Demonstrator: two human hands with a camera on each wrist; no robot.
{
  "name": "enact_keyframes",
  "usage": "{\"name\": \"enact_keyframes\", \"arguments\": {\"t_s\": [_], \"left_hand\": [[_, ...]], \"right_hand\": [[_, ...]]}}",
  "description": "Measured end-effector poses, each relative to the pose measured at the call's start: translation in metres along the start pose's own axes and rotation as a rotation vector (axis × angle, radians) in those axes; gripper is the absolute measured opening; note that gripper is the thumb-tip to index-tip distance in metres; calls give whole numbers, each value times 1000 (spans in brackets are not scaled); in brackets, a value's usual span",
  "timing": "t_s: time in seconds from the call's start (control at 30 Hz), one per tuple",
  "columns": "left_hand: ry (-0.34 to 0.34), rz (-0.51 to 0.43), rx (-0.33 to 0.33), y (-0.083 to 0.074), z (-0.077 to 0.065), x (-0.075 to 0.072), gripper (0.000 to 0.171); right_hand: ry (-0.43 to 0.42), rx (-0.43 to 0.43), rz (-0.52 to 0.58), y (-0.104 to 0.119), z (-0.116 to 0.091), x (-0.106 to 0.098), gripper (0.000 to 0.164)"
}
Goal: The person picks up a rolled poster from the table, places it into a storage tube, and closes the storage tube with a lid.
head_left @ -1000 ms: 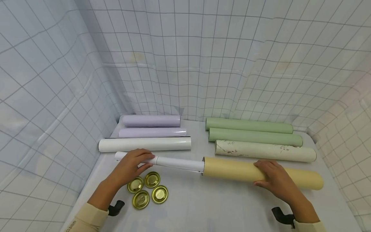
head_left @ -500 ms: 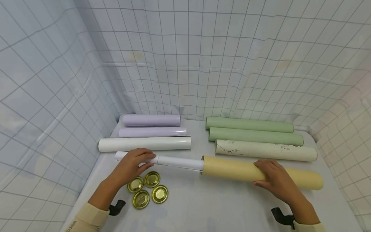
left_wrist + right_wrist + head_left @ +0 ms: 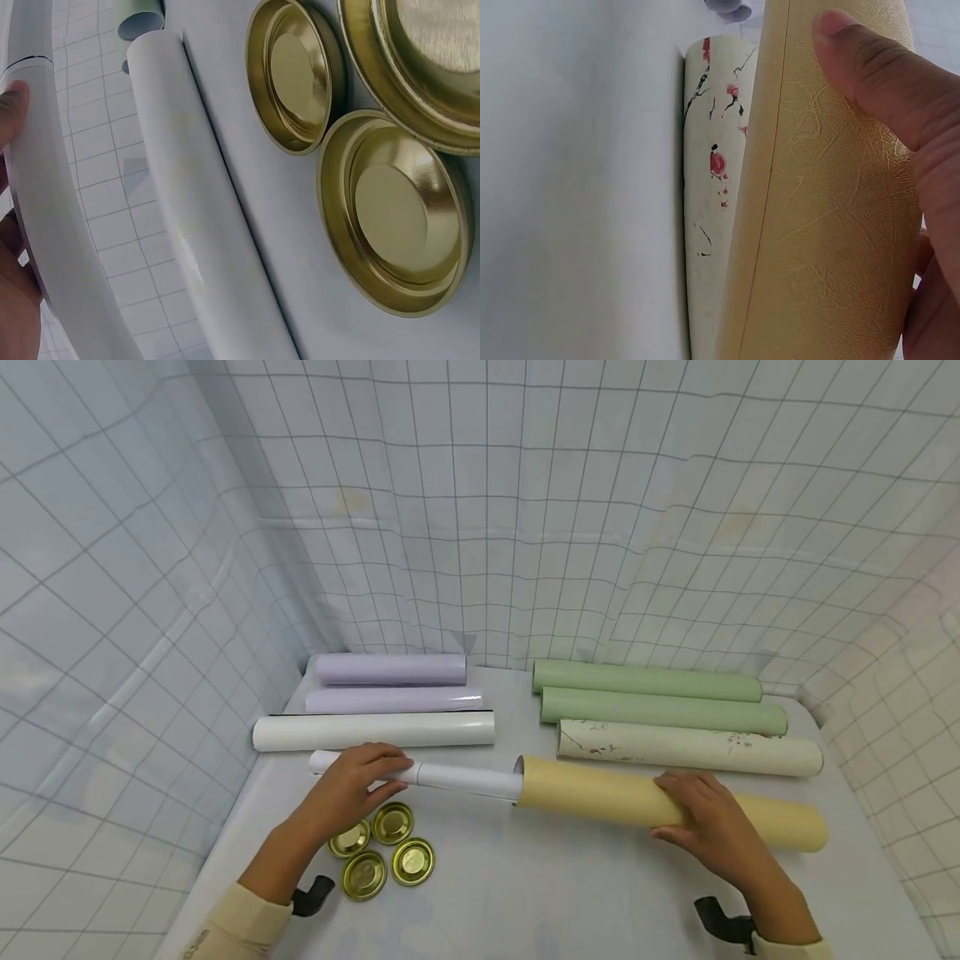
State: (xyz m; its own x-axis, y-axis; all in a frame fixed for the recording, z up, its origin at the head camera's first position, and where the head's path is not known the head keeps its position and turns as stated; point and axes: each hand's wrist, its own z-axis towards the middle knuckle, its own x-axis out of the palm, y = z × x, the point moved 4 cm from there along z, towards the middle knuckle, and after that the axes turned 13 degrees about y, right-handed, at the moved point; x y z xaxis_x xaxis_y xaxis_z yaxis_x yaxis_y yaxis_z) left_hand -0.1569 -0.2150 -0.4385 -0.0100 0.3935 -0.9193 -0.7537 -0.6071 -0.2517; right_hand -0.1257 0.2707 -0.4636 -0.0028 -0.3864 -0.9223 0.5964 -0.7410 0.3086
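Left hand (image 3: pixel 356 787): you pinch the thin roll (image 3: pixel 465 779).
Right hand (image 3: pixel 708 825): you grip the tube (image 3: pixel 592 791), well apart from your left.
Tube mouth: the thin roll's right end sits inside.
Dishes (image 3: pixel 412 861): four, on the surface (image 3: pixel 540 893) beside your left arm.

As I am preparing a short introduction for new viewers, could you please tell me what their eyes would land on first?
Probably the big yellow-gold tube, gripped by the right hand, with the thin white roll in the left hand meeting its open end. Next would come the four shiny gold dishes, lying just below the left hand in the head view.
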Motion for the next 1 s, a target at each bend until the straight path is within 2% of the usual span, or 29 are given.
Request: {"name": "enact_keyframes", "arguments": {"t_s": [0.47, 0.67, 0.8, 1.0], "left_hand": [[-9, -22, 57, -9, 9, 3, 43], [-9, -13, 68, -14, 15, 5, 42], [-11, -4, 82, -18, 19, 6, 36], [-18, 11, 91, -24, 23, 7, 42]], "right_hand": [[-45, -40, 36, 13, 9, 4, 74], [-29, -45, 47, 17, 14, 11, 72], [-14, -35, 52, 18, 15, 14, 73], [5, -19, 85, 20, 17, 18, 70]]}}
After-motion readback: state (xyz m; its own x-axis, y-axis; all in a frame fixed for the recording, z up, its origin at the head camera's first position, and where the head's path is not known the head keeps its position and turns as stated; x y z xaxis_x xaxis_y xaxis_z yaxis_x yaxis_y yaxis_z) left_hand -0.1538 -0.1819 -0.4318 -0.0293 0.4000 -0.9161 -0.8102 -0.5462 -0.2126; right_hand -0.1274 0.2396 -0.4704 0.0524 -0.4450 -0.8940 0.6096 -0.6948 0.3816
